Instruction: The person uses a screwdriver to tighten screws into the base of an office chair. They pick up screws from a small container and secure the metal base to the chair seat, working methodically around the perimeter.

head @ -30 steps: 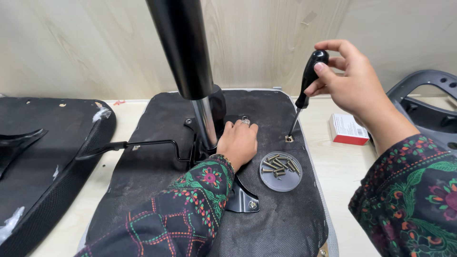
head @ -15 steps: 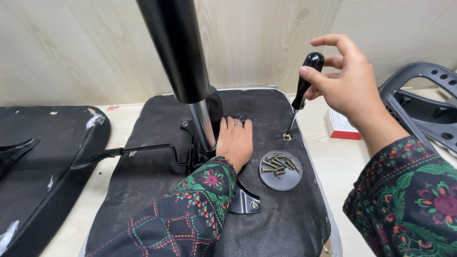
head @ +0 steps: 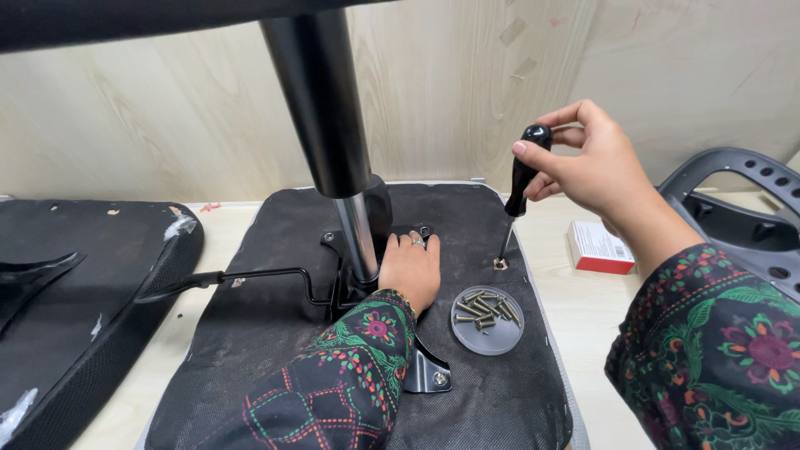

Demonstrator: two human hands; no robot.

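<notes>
The right hand (head: 596,162) is gripping the screwdriver (head: 518,193) by its handle, shaft nearly upright, tip sitting in a screw (head: 500,264) on the seat (head: 275,250). The left hand (head: 410,271), fingers flat and grasping nothing, is pressing the bracket (head: 429,375) left of that screw, beside the column (head: 321,108).

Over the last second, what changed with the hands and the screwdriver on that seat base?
The right hand shifted its grip up the screwdriver: from wrapped around the black handle to fingertips pinching near its top. The tip stayed on the same screw spot in the upturned seat base. The left hand stayed flat on the metal plate beside the chrome column. The lid of screws did not move.
</notes>
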